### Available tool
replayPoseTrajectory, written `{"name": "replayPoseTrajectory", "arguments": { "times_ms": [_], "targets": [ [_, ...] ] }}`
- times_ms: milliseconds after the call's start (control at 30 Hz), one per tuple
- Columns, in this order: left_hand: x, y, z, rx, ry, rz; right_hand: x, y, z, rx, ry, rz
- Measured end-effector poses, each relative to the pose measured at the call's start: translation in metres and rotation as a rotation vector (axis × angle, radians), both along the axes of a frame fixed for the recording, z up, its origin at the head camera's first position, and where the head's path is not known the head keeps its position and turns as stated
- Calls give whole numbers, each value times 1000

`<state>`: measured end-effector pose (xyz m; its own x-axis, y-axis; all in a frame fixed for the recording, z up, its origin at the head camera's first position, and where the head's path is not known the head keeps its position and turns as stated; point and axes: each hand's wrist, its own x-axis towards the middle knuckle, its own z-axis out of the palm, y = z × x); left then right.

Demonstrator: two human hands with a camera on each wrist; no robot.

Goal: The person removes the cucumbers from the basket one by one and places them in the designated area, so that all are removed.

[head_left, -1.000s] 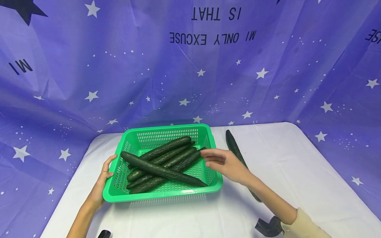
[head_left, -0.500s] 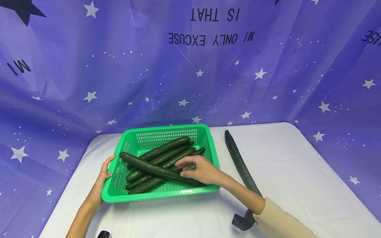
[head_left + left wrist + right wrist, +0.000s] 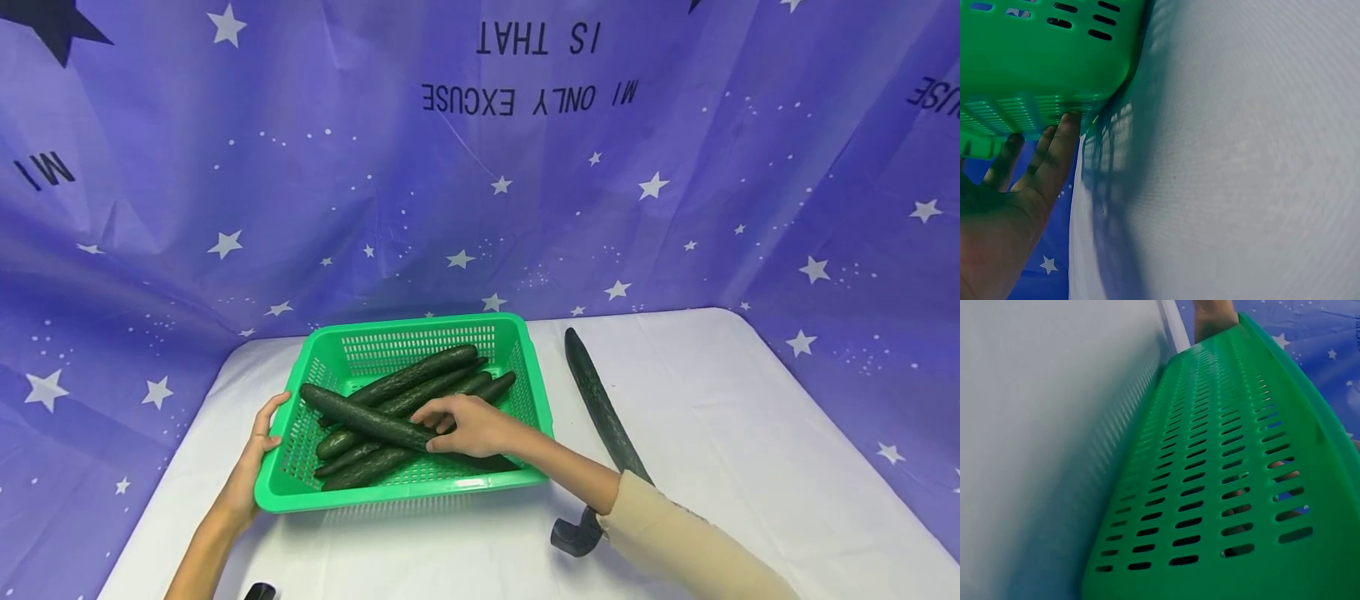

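A green plastic basket [image 3: 375, 493] with slotted walls holds several dark green cucumbers [image 3: 420, 372]. One cucumber [image 3: 352, 414] lies diagonally across the others. My right hand [image 3: 474, 427] reaches over the right side and grips this top cucumber near its middle, thumb on the near side and fingers on the far side. At the left end, my left hand [image 3: 251, 471] holds the basket by its rim, thumb on top. The left wrist view shows that hand's fingers [image 3: 1060, 150] against the basket's outer wall. In the right wrist view the basket wall hides most of the right hand.
Another cucumber [image 3: 600, 404] lies on the white tablecloth [image 3: 757, 417], right of the basket, partly covered by the right sleeve [image 3: 675, 533]. A purple curtain with stars [image 3: 465, 208] stands behind the table. A black device [image 3: 577, 533] sits at the right wrist.
My right hand has moved left and down from the basket's right edge onto the top cucumber, and its fingers have closed around it. The left hand keeps its hold on the rim.
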<state>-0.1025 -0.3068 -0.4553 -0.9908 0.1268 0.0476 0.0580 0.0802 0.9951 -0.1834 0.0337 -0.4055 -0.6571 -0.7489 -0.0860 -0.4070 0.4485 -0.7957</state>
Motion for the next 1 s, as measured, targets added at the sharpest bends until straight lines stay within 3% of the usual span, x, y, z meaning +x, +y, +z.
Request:
{"name": "replayPoseTrajectory", "arguments": {
  "times_ms": [167, 500, 833, 1000],
  "targets": [
    [0, 1, -1, 11, 13, -11, -6, -9, 0, 47, 6, 23],
    [-1, 1, 0, 6, -1, 9, -14, -15, -3, 101, -74, 62],
    [-1, 0, -1, -12, -1, 14, -16, -20, -8, 219, 8, 96],
    [-1, 0, -2, 4, 4, 5, -16, -18, -9, 198, 16, 85]
  ]
}}
